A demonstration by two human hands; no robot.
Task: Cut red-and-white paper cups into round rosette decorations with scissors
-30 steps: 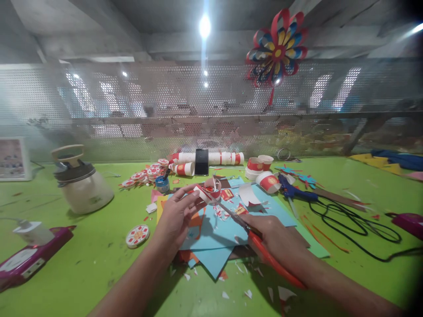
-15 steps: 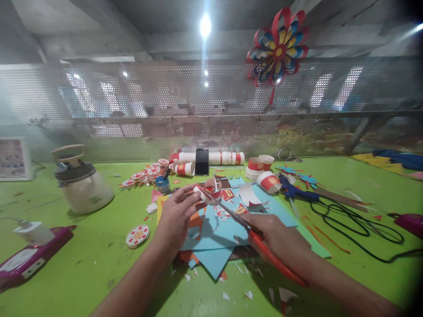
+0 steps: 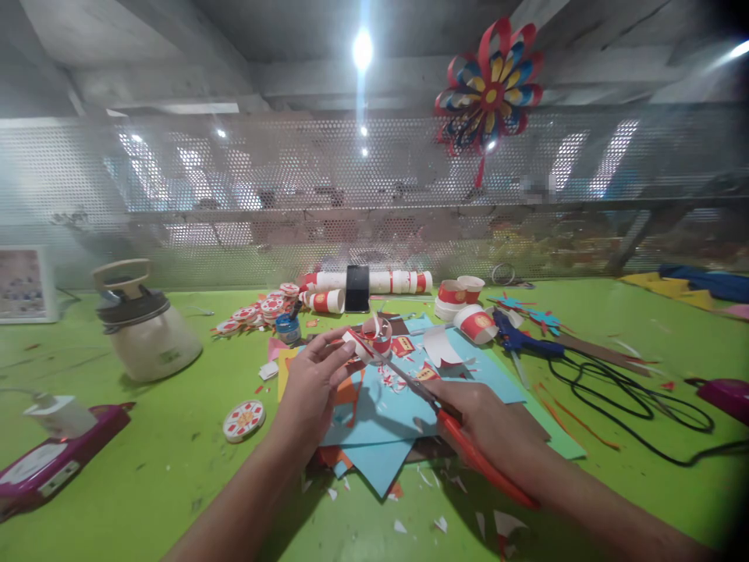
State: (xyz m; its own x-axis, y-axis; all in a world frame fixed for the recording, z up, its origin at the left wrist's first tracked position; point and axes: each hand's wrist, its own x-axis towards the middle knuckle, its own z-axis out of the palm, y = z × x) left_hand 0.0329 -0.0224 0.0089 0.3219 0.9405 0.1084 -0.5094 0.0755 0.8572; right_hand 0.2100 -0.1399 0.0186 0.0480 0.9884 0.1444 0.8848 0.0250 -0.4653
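A: Where do we locate the workpiece?

B: At frame centre we see a red-and-white paper cup cut into curling strips [image 3: 374,337], held above the light blue paper sheets [image 3: 380,414] on the green bench [image 3: 146,460].

A: What state do we record for the left hand [image 3: 313,382]?

B: Its fingers [image 3: 333,351] are pinched closed on one strip of the cup, thumb beneath, forefinger on top.

A: And the right hand [image 3: 491,425]?

B: It is closed round the red handles of the steel-bladed scissors [image 3: 445,421]. The blades run up and left, tips at the cup; we cannot tell how far they are parted.

A: What lies around?

B: A black phone [image 3: 356,287] stands upper centre among whole paper cups [image 3: 468,300]; a round printed cup-bottom disc [image 3: 243,418] lies left of the left wrist; a blue glue gun [image 3: 518,339] lies to the right.
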